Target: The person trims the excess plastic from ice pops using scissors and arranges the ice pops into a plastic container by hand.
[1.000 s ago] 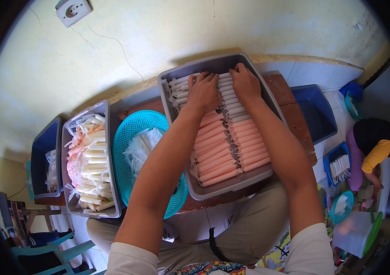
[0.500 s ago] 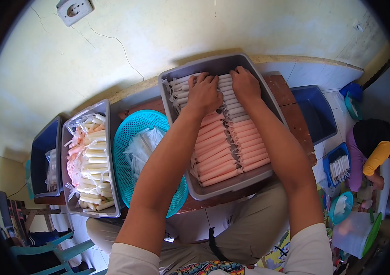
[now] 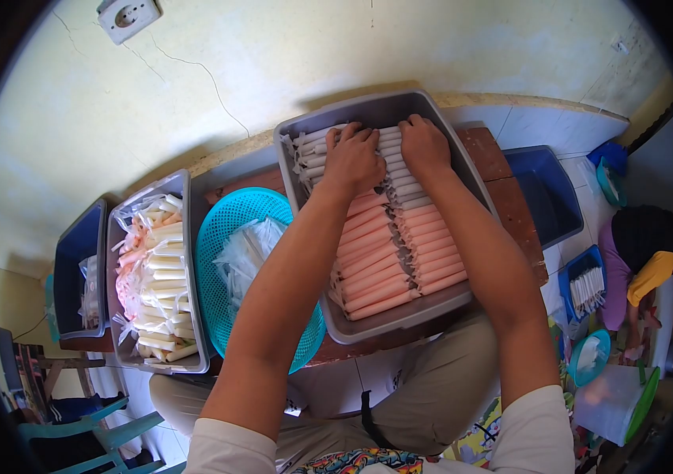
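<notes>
A grey tub (image 3: 368, 336) holds white ice pops (image 3: 390, 146) in tied plastic tubes at its far end and pink ice pops (image 3: 368, 268) nearer me. They lie in two columns, their knotted ends meeting along the middle. My left hand (image 3: 354, 160) rests on the white ones in the left column, fingers bent down around them. On the right column, my right hand (image 3: 425, 148) has its fingers curled over white ice pops near the tub's far side. Both palms hide what is directly under them.
Left of the tub stand a turquoise basket (image 3: 208, 237) with clear plastic bags, a second grey tub (image 3: 188, 276) of cream and pink ice pops, and a dark blue tub (image 3: 101, 276). To the right are a blue tub (image 3: 542, 189) and a co-worker (image 3: 629, 253) bending low.
My hands stay in nearly the same place on the white ice pops. At the right, the co-worker's arm has shifted downward.
</notes>
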`<state>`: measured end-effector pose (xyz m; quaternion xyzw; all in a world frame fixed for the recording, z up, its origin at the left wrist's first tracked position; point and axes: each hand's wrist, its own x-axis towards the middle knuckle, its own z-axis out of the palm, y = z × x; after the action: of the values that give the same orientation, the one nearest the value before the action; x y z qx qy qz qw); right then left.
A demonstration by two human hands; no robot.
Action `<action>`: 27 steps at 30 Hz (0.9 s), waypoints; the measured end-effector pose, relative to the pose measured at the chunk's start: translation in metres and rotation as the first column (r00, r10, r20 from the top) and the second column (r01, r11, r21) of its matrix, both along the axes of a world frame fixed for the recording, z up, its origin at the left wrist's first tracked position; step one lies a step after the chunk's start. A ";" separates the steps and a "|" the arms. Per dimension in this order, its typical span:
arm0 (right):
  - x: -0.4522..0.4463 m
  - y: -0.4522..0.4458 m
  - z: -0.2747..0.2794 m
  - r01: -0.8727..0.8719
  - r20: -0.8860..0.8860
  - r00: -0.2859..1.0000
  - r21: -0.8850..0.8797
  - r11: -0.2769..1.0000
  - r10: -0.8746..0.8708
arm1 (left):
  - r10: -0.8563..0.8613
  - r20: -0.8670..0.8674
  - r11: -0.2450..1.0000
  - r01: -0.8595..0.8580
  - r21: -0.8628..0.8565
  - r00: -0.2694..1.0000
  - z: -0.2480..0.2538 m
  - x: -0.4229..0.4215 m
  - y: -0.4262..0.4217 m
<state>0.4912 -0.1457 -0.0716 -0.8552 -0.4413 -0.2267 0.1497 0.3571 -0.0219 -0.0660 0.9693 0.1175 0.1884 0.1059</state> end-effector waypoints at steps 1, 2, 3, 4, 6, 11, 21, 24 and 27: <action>0.000 0.000 0.000 0.000 0.001 1.000 0.001 1.000 0.000 | 0.000 0.001 1.000 0.000 0.001 1.000 0.000 0.001 0.000; -0.001 0.000 0.001 -0.001 -0.006 1.000 0.009 1.000 0.001 | 0.000 -0.001 1.000 0.000 -0.002 1.000 -0.001 0.001 0.001; -0.001 -0.001 0.001 -0.003 -0.013 1.000 0.017 1.000 0.003 | 0.000 -0.002 1.000 0.000 -0.004 1.000 -0.002 0.001 0.001; -0.001 0.000 0.001 -0.004 -0.012 1.000 0.018 1.000 0.004 | 0.001 -0.001 1.000 -0.001 -0.004 1.000 -0.002 0.001 0.002; -0.001 -0.001 0.000 -0.019 -0.003 1.000 0.033 0.999 0.020 | 0.000 0.003 1.000 0.000 -0.004 1.000 -0.003 0.002 0.002; -0.003 -0.004 0.003 -0.028 0.001 1.000 0.020 0.999 0.028 | 0.002 0.022 1.000 -0.002 -0.014 1.000 0.003 -0.001 0.000; -0.024 -0.031 0.024 -0.096 -0.111 0.988 0.098 0.991 0.107 | -0.031 0.272 0.999 0.040 -0.028 0.962 0.013 -0.010 0.001; -0.039 -0.040 0.040 -0.087 -0.181 0.978 0.106 0.991 0.105 | -0.040 0.347 0.997 0.058 -0.041 0.937 0.020 -0.017 -0.004; -0.059 -0.048 0.055 -0.060 -0.269 0.959 0.101 0.993 0.085 | -0.099 0.507 0.994 0.110 0.009 0.856 0.039 -0.028 -0.012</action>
<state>0.4325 -0.1937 -0.0168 -0.8538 -0.4366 -0.1211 0.2563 0.3292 -0.0339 -0.0273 0.8895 0.0349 0.4292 0.1530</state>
